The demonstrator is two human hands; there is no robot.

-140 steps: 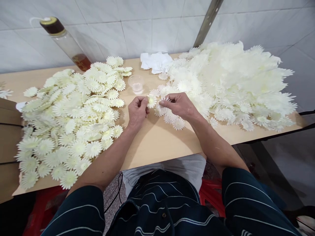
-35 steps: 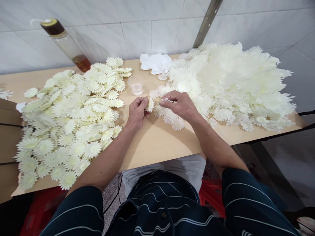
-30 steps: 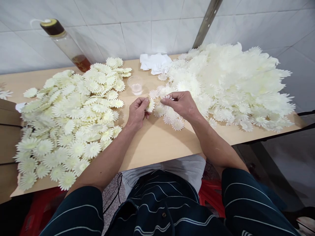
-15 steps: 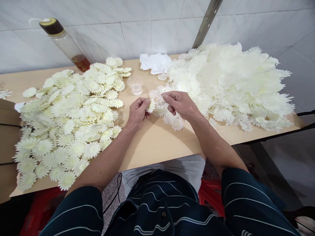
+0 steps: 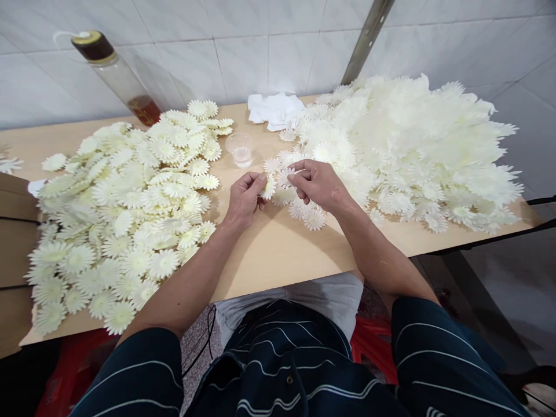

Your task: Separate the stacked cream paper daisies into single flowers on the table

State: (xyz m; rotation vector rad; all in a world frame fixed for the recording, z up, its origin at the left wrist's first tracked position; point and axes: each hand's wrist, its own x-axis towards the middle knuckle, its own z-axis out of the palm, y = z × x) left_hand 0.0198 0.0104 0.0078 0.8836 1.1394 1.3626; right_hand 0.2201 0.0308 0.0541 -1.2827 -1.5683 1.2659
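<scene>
My left hand (image 5: 247, 198) pinches a pale cream artificial flower (image 5: 269, 186) between thumb and fingers; the flower faces right, with part of it hidden by the fingertips. Close by on the right, my right hand (image 5: 316, 184) has its thumb and index fingertip a little apart, and its other fingers are curled. Just beyond those fingertips is a loose white flower (image 5: 284, 177); I cannot tell whether they touch it. More flat flowers lie under and around my right hand, at the near edge of a big pile of white flowers (image 5: 382, 145).
A wide heap of cream flowers (image 5: 139, 220) covers the table's left side. Behind my hands stand a small clear cup (image 5: 240, 149) and a crumpled white tissue (image 5: 275, 110). A bottle with reddish liquid (image 5: 125, 84) is at back left, and a cardboard box (image 5: 16, 255) at far left.
My right thumb and index finger have moved apart slightly, with the thumb lower. My left hand keeps its hold on the flower almost without moving.
</scene>
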